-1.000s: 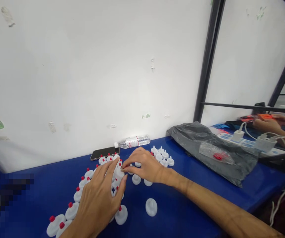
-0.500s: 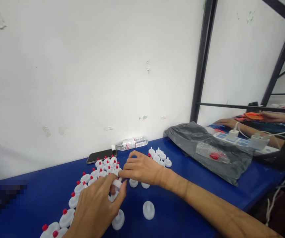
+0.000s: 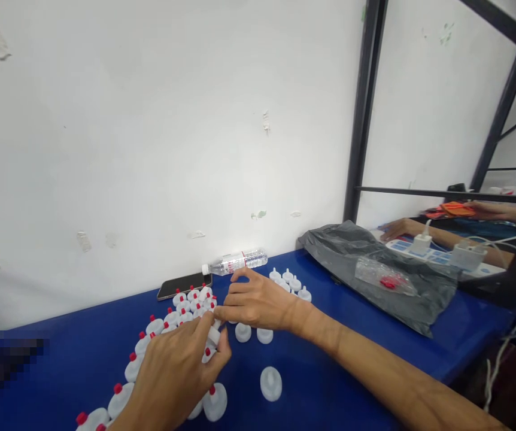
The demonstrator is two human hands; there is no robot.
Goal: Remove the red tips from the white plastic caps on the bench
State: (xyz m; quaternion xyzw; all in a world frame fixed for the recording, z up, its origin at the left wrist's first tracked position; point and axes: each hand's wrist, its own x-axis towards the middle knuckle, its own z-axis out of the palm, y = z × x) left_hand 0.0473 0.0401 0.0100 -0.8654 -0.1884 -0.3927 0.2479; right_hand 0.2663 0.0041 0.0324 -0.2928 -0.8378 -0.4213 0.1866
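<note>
My left hand (image 3: 172, 365) is closed on a round white nozzle lid (image 3: 214, 336), gripped between thumb and fingers. My right hand (image 3: 255, 299) pinches at the narrow tip of that lid; whatever sits between its fingertips is hidden. Left of and beneath my hands stand many similar white lids (image 3: 154, 325) with red tips, in slanting rows. White lids without red tips (image 3: 264, 336) stand below my right wrist, and one lies apart (image 3: 271, 384) nearer me. A further group of untipped lids (image 3: 304, 294) is behind my right wrist.
A black phone (image 3: 184, 285) and a clear water bottle (image 3: 235, 261) lie along the wall. To the right, a grey plastic bag (image 3: 375, 269) bears a clear pouch (image 3: 388, 278) with red pieces. Past the black frame are a power strip (image 3: 437, 254) and another person's hands (image 3: 401, 227).
The lid in my left hand sits slightly lower and more covered by my fingers. A red tip now shows on the lid below my left thumb. The other person's near hand has shifted left.
</note>
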